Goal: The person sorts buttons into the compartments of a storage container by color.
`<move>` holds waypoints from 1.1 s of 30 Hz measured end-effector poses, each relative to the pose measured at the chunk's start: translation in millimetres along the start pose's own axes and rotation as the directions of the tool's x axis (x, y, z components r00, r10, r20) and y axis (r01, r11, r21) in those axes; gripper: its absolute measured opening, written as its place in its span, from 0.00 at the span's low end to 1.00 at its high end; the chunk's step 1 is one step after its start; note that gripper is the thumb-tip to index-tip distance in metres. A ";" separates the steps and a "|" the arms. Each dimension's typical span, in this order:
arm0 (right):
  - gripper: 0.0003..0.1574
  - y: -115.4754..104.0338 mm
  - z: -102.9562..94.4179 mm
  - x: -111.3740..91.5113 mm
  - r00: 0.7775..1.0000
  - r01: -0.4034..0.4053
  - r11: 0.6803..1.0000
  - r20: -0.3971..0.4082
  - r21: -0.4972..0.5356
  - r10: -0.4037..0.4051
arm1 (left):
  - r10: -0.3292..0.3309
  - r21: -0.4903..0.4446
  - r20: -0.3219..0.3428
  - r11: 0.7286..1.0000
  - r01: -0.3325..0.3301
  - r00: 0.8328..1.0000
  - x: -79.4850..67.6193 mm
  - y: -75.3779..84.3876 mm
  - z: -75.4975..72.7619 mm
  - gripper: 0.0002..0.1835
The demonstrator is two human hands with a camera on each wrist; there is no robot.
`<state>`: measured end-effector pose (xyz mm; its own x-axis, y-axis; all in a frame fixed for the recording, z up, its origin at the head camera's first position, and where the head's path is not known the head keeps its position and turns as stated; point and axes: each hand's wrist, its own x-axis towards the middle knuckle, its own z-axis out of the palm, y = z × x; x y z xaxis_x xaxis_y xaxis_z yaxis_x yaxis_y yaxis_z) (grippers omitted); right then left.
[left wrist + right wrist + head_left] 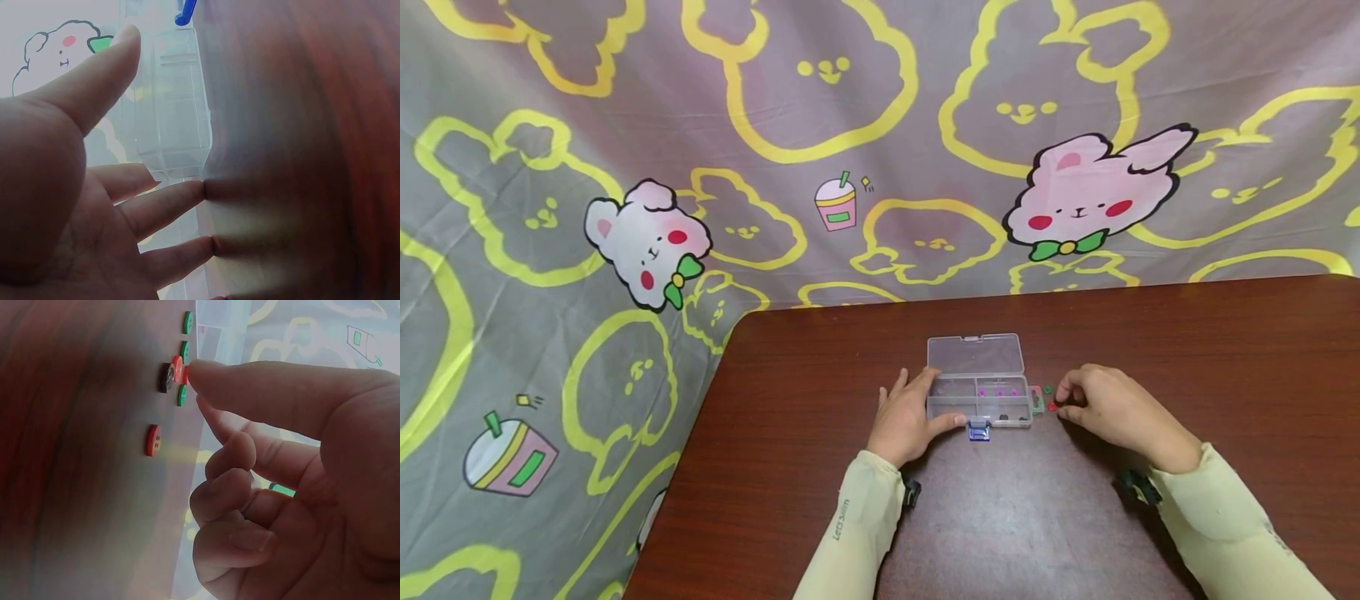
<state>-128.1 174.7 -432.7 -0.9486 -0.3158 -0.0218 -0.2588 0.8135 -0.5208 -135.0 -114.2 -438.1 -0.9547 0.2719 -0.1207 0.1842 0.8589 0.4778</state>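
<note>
A clear plastic compartment box [953, 408] lies on the table, its lid [975, 356] raised at the back. My left hand [904, 415] rests at its left end, thumb along the front edge and index finger by the back corner. Those fingers look straight and spread in the left wrist view. Pink pieces [1000, 393] and dark pieces [1003, 417] lie in the right-hand compartments. Right of the box, my right hand [1101, 408] pinches a red button [185, 375] at its thumb and index tips. Its other fingers are curled.
Around the fingertips lie green buttons [182, 395], another red button [177, 367] and a black button [167, 378]. A separate red button [154, 440] lies apart from them. A blue latch [978, 432] sticks out at the box's front. Patterned cloth [865, 100] hangs behind the table.
</note>
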 end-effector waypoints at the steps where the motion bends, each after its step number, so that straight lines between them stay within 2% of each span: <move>1: 0.08 0.4 0.2 0.2 1.000 -0.001 1.000 0.001 -0.001 0.001 | 0.000 0.001 -0.001 1.000 0.000 1.000 -0.1 -0.3 0.1 0.44; 33: 0.09 6.0 1.4 0.1 0.999 0.020 1.000 0.046 -0.008 -0.020 | 0.002 -0.007 0.000 1.000 -0.002 1.000 -0.3 0.1 0.0 0.44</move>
<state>-129.6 178.8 -437.1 -0.9337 -0.3544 -0.0510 -0.2796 0.8107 -0.5144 -134.7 -114.2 -438.0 -0.9544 0.2735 -0.1199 0.1844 0.8555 0.4838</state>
